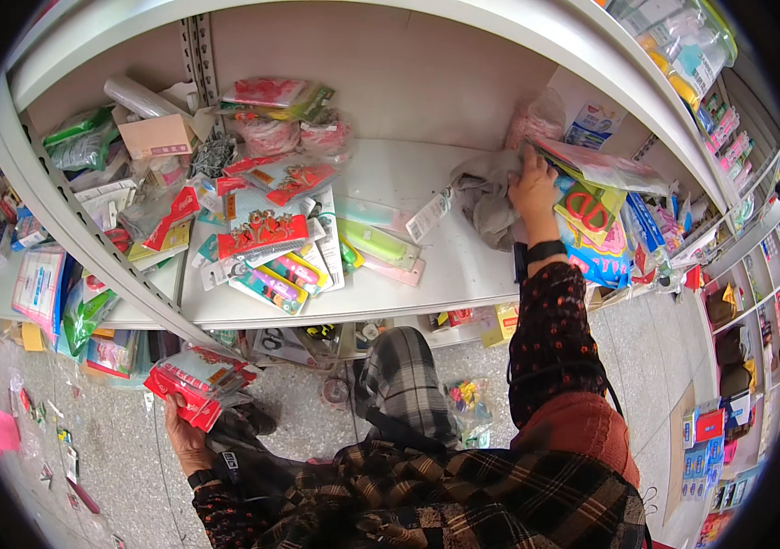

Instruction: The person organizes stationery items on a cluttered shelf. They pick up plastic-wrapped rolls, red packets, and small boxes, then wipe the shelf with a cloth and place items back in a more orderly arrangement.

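Note:
My left hand point(187, 436) is closed on several red-and-clear plastic packets point(194, 384) at the lower left, below the shelf's front edge. At the right part of the white metal shelf point(390, 291), my right hand point(534, 187) rests between a crumpled grey cloth point(489, 199) and a pile of packaged goods; whether its fingers grip anything is unclear. Red-handled scissors point(587, 211) in yellow packaging lie just right of that hand. Similar red packets point(263, 233) are heaped left of centre, over carded pink and purple items point(276, 285). Flat green and pink packs point(379, 243) lie beside them.
An opened cardboard box point(156, 136) and plastic bags crowd the left of the shelf. A slanting metal upright point(98, 226) stands at its left. Goods fill a lower shelf. Small litter and a pink item point(0, 427) lie on the speckled floor. Stocked shelving stands at the right.

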`<state>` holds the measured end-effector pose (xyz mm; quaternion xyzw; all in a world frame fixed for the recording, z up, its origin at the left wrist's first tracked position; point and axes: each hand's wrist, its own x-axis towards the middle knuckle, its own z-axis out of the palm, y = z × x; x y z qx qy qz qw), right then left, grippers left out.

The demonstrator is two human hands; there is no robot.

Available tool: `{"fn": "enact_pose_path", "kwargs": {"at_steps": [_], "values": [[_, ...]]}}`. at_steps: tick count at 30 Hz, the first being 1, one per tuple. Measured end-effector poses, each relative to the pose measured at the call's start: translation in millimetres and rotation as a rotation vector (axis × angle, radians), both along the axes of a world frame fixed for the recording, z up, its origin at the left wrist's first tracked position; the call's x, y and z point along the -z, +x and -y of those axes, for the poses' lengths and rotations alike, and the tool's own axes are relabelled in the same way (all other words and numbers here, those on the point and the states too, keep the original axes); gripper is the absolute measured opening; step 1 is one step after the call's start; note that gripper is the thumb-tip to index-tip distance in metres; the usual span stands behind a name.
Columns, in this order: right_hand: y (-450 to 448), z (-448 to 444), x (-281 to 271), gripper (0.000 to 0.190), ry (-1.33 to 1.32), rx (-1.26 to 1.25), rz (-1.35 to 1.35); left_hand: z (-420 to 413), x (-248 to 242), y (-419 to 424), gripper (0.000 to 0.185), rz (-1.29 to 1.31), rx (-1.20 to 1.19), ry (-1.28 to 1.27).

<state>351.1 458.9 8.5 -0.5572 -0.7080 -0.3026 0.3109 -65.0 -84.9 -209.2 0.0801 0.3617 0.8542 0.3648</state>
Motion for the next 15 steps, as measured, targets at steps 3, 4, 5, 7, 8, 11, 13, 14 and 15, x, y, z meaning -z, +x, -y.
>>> {"fn": "enact_pose_path", "kwargs": {"at_steps": [3,4,5,7,8,11,13,14,15], "values": [[-32,26,7,0.050,-0.223,-0.296,0.210,0,-1,1,0.024,0.005,0.012,0.016],[-46,32,14,0.052,-0.335,-0.491,0.229,-1,-1,1,0.024,0.010,0.010,0.006],[-59,39,25,0.052,-0.361,-0.631,0.270,-3,-2,2,0.023,0.008,0.024,0.013],[-75,47,42,0.050,-0.474,-0.676,0.367,-6,-3,3,0.023,-0.020,0.053,0.056],[-83,49,49,0.048,-0.529,-0.628,0.416,-6,-3,6,0.028,0.031,-0.035,0.006],[-96,46,53,0.039,-0.556,-0.567,0.510,-7,-4,6,0.027,0.012,-0.042,0.026],[-99,45,47,0.037,-0.532,-0.516,0.449,-4,-5,6,0.027,0.009,-0.014,0.056],[-100,44,42,0.038,-0.437,-0.541,0.389,-2,-5,5,0.027,-0.006,0.011,0.098],[-101,45,38,0.037,-0.378,-0.654,0.362,-1,-5,5,0.027,0.016,-0.017,0.070]]}}
